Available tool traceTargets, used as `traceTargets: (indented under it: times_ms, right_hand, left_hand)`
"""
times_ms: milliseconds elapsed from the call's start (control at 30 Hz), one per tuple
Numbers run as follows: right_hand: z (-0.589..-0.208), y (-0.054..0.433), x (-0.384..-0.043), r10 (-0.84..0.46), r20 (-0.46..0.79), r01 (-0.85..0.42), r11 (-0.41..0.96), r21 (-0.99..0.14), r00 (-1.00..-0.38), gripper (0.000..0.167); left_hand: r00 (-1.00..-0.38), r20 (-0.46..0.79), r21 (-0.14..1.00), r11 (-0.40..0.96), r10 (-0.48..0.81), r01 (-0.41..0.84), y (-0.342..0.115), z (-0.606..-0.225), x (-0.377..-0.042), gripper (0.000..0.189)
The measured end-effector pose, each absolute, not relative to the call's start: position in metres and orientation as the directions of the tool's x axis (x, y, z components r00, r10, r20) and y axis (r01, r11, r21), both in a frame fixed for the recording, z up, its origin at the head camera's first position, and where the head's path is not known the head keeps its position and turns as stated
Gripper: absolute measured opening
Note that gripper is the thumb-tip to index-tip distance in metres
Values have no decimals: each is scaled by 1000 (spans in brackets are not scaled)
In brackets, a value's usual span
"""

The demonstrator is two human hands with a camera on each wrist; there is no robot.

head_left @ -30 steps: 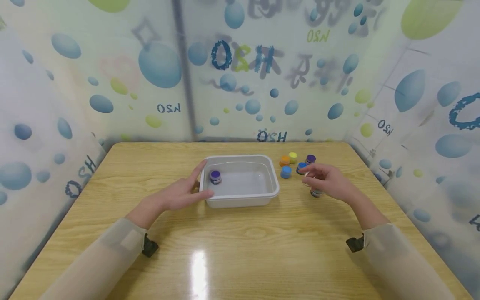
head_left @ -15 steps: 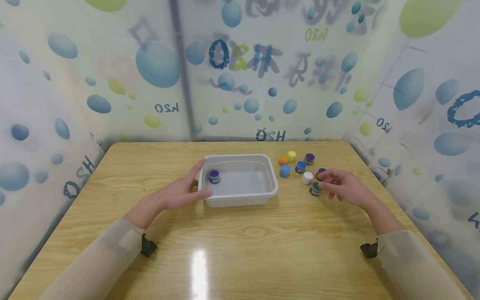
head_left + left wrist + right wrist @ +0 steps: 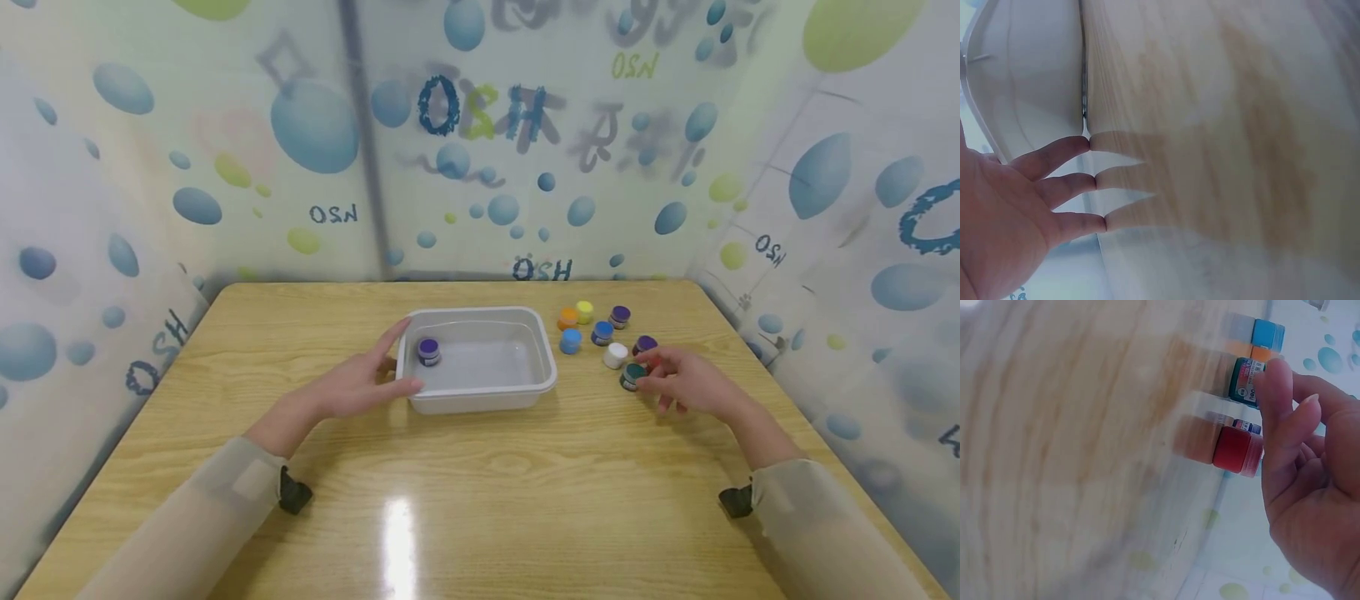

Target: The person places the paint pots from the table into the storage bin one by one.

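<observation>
My left hand [image 3: 356, 387] rests at the left end of a white plastic tub [image 3: 480, 392], thumb along the front rim and index finger along the left rim. In the left wrist view, its straight fingers [image 3: 1066, 187] reach down beside the tub to the tabletop. Inside the tub stands a purple-lidded paint jar [image 3: 429, 352]. My right hand [image 3: 686, 383] is at a dark green paint jar [image 3: 632, 377], fingertips right beside its lid, which shows in the head view. A red jar [image 3: 1232, 449] stands beside the green one, partly behind the fingers in the head view.
Several other small jars stand on the wooden table [image 3: 480, 492] right of the tub: white [image 3: 616, 356], blue [image 3: 602, 333], light blue [image 3: 571, 341], orange [image 3: 567, 318], yellow [image 3: 584, 312] and two purple [image 3: 619, 317] ones. Patterned curtains [image 3: 480, 167] surround the table.
My right hand has moved right and toward me, from over the white jar to beside the green one, uncovering the white and a purple jar. My left hand stays on the tub.
</observation>
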State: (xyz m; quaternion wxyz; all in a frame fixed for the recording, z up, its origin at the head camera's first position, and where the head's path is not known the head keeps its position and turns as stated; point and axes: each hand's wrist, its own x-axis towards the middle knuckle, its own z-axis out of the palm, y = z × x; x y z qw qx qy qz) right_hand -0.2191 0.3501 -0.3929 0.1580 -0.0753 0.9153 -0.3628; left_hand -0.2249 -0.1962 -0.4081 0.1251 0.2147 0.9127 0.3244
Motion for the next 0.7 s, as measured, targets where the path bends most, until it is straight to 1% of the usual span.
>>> traceTargets:
  times_ms: [467,700]
  right_hand:
    - [-399,347,-220,-243,-274,17,717,-696,-931,54]
    - [-399,342,-217,-249,-268,10,714,-700,-931,54]
  left_hand:
    - [-872,-94,662,685,480,306,-200,-407,-224,103]
    - [-871,-99,662,686,480,303,-201,-406,-224,102]
